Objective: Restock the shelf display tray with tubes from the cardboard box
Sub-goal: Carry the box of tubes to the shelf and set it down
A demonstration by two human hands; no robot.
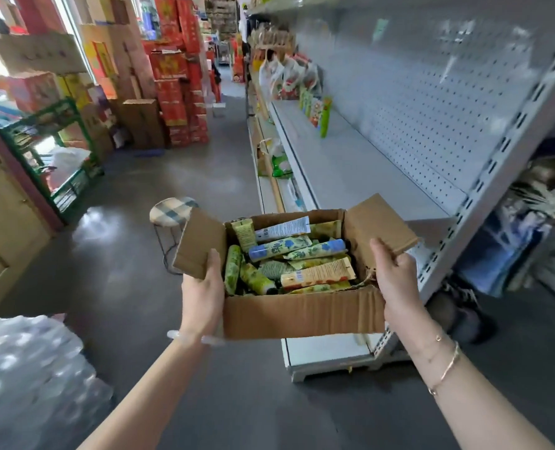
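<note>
I carry an open cardboard box in front of me, above the aisle floor. Several tubes with green, yellow and blue floral prints lie jumbled inside it. My left hand grips the box's left side, thumb on the left flap. My right hand grips the right side, thumb over the right flap. The white shelf runs along the right, its near stretch bare. No display tray can be made out; a few upright green and yellow packs stand farther down the shelf.
A round stool with a checked seat stands on the floor just beyond the box. Shrink-wrapped bottles lie at lower left. Stacked red cartons and a green rack line the aisle's left side. The shelf's upright post is right of the box.
</note>
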